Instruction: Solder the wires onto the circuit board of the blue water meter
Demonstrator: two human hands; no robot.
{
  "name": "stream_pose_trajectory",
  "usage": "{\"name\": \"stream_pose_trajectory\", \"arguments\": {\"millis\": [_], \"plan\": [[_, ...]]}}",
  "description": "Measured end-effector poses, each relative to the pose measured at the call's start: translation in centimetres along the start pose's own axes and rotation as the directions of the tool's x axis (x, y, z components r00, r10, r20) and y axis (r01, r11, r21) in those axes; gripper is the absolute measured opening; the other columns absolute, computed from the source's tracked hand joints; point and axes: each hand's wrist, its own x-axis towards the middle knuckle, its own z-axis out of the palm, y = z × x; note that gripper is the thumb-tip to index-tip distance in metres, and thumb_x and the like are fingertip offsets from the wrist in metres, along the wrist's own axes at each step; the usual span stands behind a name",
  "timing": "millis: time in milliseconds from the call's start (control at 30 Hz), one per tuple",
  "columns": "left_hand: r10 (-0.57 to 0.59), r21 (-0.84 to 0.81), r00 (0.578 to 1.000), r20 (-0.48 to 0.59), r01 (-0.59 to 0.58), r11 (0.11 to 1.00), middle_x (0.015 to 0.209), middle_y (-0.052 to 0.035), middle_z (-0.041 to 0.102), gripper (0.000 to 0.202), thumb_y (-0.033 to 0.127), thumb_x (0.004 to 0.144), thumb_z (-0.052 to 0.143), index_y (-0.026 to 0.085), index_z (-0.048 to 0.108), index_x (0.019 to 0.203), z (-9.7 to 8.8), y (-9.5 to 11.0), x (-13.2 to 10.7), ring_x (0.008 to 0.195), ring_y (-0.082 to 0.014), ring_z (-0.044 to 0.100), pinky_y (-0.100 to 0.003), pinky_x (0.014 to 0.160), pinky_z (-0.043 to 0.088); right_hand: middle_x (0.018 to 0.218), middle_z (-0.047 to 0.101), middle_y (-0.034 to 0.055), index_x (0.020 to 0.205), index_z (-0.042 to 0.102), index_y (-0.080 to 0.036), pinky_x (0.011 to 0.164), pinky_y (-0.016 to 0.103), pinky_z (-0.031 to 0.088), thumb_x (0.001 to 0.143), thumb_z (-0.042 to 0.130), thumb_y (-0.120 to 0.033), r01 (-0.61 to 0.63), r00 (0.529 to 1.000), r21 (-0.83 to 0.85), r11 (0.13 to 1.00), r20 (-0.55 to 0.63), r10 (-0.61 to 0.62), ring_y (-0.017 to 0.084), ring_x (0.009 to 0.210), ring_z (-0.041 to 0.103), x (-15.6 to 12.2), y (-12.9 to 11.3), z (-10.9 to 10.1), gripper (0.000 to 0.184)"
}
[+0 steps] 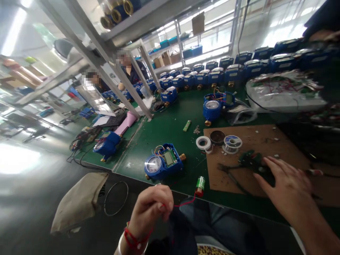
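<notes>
Left hand (155, 202) closed, pinching red wire (186, 203) from green battery (200, 183) on bench (164, 125). Right hand (288, 184) open, thumb apart, at dark green item (249, 159); contact unclear.

The green bench top (183, 106) is lined on its far side by rows of blue meters (216, 75). At its near edge, an opened meter (164, 162) is laid left of a green-and-red cylinder (200, 184). On the right, a brown sheet (265, 150) is spread, occupied by a wire spool (232, 145) and a dark round tin (217, 137).
</notes>
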Motion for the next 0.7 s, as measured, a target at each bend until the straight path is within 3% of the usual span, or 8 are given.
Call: {"name": "stream_pose_trajectory", "arguments": {"millis": [100, 200, 333, 467, 567, 700], "plan": [[0.014, -0.164, 0.999, -0.04, -0.021, 0.986, 0.054, 0.0039, 0.043, 0.017, 0.032, 0.092, 0.052, 0.024, 0.064, 0.084, 0.1, 0.7, 0.0, 0.046, -0.0089, 0.039, -0.024, 0.05, 0.033, 0.131, 0.056, 0.0137, 0.13, 0.05, -0.014, 0.109, 0.047, 0.035, 0.092, 0.047, -0.037, 0.022, 1.0, 0.129, 0.991, 0.001, -0.022, 0.028, 0.126, 0.047, 1.1, -3.1, -1.7, 0.045], [0.027, -0.266, 0.999, -0.025, -0.032, 0.963, 0.05, 0.0061, 0.036, 0.014, 0.031, 0.092, 0.053, 0.024, 0.062, 0.084, 0.2, 1.3, 0.0, 0.042, -0.0083, 0.031, -0.024, 0.048, 0.03, 0.132, 0.055, 0.0109, 0.128, 0.052, -0.016, 0.107, 0.038, 0.04, 0.094, 0.046, -0.028, 0.138, 0.969, 0.371, 0.918, 0.143, -0.204, 0.021, 0.123, 0.051, 2.1, -7.0, -2.5, 0.037], [0.072, -0.348, 0.997, 0.007, -0.065, 0.935, 0.045, 0.0076, 0.031, 0.012, 0.029, 0.092, 0.052, 0.024, 0.062, 0.087, -0.3, 1.8, -0.5, 0.038, -0.0076, 0.026, -0.025, 0.045, 0.027, 0.13, 0.056, 0.0096, 0.125, 0.056, -0.015, 0.101, 0.031, 0.046, 0.095, 0.04, -0.018, 0.234, 0.795, 0.553, 0.8, 0.365, -0.485, 0.018, 0.115, 0.057, 3.2, -13.1, -1.7, 0.034], [0.041, -0.346, 0.999, -0.024, -0.047, 0.937, 0.043, 0.0076, 0.028, 0.012, 0.028, 0.092, 0.052, 0.024, 0.06, 0.086, -1.2, 1.7, -1.4, 0.038, -0.0085, 0.026, -0.025, 0.046, 0.028, 0.119, 0.059, 0.0108, 0.12, 0.057, -0.015, 0.083, 0.03, 0.053, 0.095, 0.037, -0.017, 0.418, 0.553, 0.523, 0.743, 0.502, -0.665, 0.018, 0.095, 0.064, 3.7, -18.0, 0.1, 0.031], [0.01, -0.296, 0.999, -0.051, -0.024, 0.955, 0.043, 0.007, 0.028, 0.013, 0.031, 0.092, 0.051, 0.024, 0.06, 0.084, -1.9, 1.8, -2.0, 0.039, -0.0094, 0.026, -0.026, 0.046, 0.029, 0.099, 0.062, 0.0102, 0.102, 0.061, -0.013, 0.071, 0.03, 0.053, 0.093, 0.042, -0.017, 0.468, 0.493, 0.472, 0.747, 0.562, -0.664, 0.02, 0.082, 0.065, 3.9, -19.4, 1.0, 0.022], [-0.073, -0.285, 0.993, -0.09, 0.045, 0.957, 0.044, 0.0063, 0.027, 0.017, 0.032, 0.092, 0.052, 0.023, 0.059, 0.08, -2.5, 1.6, -2.4, 0.041, -0.0097, 0.025, -0.025, 0.046, 0.031, 0.092, 0.062, 0.0091, 0.095, 0.063, -0.013, 0.065, 0.028, 0.051, 0.088, 0.047, -0.01, 0.524, 0.442, 0.449, 0.724, 0.583, -0.682, 0.019, 0.075, 0.064, 3.8, -18.7, 0.6, 0.018]]}}
